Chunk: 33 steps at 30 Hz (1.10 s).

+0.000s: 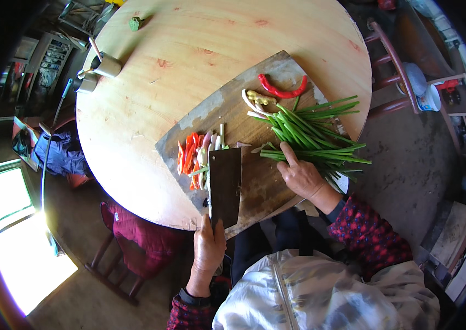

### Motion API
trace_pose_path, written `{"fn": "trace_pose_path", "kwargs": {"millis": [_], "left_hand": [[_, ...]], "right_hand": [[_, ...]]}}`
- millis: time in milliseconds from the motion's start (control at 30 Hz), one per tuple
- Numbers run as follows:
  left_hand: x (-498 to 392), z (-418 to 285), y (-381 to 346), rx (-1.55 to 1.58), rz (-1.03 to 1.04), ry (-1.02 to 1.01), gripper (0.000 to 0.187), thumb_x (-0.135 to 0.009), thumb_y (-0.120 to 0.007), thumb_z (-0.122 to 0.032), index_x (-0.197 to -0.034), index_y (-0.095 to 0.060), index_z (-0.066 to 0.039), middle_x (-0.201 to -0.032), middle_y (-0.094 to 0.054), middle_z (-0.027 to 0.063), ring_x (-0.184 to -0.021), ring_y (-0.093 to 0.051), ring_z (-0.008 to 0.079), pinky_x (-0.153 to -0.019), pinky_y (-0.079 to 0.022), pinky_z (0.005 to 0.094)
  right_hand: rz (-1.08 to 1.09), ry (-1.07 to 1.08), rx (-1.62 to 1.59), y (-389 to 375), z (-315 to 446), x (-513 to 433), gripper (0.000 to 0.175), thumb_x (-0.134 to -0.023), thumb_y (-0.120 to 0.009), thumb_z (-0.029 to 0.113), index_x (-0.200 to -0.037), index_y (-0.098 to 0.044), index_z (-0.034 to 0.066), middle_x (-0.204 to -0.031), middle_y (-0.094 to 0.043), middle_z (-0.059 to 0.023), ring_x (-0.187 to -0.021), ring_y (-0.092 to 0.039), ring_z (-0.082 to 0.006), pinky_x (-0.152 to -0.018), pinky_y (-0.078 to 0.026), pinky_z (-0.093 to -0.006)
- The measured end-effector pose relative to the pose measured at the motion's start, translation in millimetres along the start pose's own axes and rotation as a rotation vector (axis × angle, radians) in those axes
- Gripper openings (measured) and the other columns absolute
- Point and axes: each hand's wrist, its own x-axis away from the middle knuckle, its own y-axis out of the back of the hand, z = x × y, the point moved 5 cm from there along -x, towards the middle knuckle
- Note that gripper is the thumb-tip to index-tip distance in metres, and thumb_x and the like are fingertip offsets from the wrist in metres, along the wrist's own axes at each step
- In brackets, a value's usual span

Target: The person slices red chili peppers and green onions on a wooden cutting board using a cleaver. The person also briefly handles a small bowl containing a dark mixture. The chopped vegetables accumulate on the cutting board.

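My left hand (208, 249) grips the handle of a dark cleaver (225, 185), whose broad blade lies over the left part of a wooden cutting board (257, 177). Left of the blade are cut red pepper pieces (189, 152) beside pale and purplish allium stalk pieces (204, 152). My right hand (305, 177) touches a bundle of long green stalks (303, 132), its index finger extended; whether it grips them is unclear. A whole red chilli (283, 91) and a ginger root (261, 97) lie at the board's far end, next to the white stalk ends.
The board rests on a round wooden table (167, 70). Two metal cups (108, 66) with utensils stand near its left edge, and a green seed pod (135, 24) lies farther back. A chair with a maroon cloth (146, 239) is at the lower left, another wooden chair (394, 62) at the right.
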Motion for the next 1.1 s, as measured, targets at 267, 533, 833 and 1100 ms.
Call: {"fn": "trace_pose_path", "kwargs": {"millis": [267, 533, 833, 1100], "left_hand": [[5.5, -5.2, 3.8, 0.024, 0.009, -0.045, 0.013, -0.079, -0.048, -0.002, -0.09, -0.048, 0.004, -0.048, -0.05, 0.0056, -0.041, -0.053, 0.0125, -0.04, -0.041, 0.0225], [5.8, -7.6, 2.9, -0.04, 0.002, -0.138, 0.008, -0.086, -0.048, -0.004, -0.081, -0.044, 0.0, -0.048, -0.051, 0.0084, -0.039, -0.052, 0.0145, -0.037, -0.04, 0.0278], [8.8, -12.8, 0.0, 0.055, -0.02, -0.104, 0.008, -0.086, -0.047, -0.003, -0.08, -0.044, 0.0, -0.048, -0.05, 0.007, -0.039, -0.051, 0.013, -0.037, -0.039, 0.0271], [11.9, -9.8, 0.4, 0.095, -0.037, -0.082, 0.011, -0.087, -0.046, -0.005, -0.078, -0.042, -0.001, -0.047, -0.049, 0.0056, -0.039, -0.05, 0.0119, -0.037, -0.038, 0.026]], "right_hand": [[-0.167, -0.353, -0.267, 32.3, -38.1, -24.7, 0.017, -0.069, -0.053, 0.0, -0.077, -0.062, 0.0128, -0.115, -0.046, -0.0291, -0.07, -0.061, -0.0373, -0.058, -0.051, -0.0415], [-0.044, 0.023, -0.091, 15.0, -2.2, 5.3, 0.005, -0.07, -0.054, 0.008, -0.075, -0.053, 0.0054, -0.116, -0.039, -0.0373, -0.052, -0.06, -0.0283, -0.044, -0.049, -0.0337], [-0.141, -0.266, -0.185, 23.3, -44.6, -34.0, 0.023, -0.069, -0.05, -0.001, -0.086, -0.057, 0.0126, -0.109, -0.051, -0.0207, -0.069, -0.06, -0.0365, -0.058, -0.05, -0.0414], [-0.439, -0.076, -0.202, 40.9, -47.2, -20.3, 0.022, -0.074, -0.05, 0.002, -0.093, -0.056, 0.0128, -0.109, -0.051, -0.0217, -0.066, -0.06, -0.0356, -0.052, -0.05, -0.0404]]}}
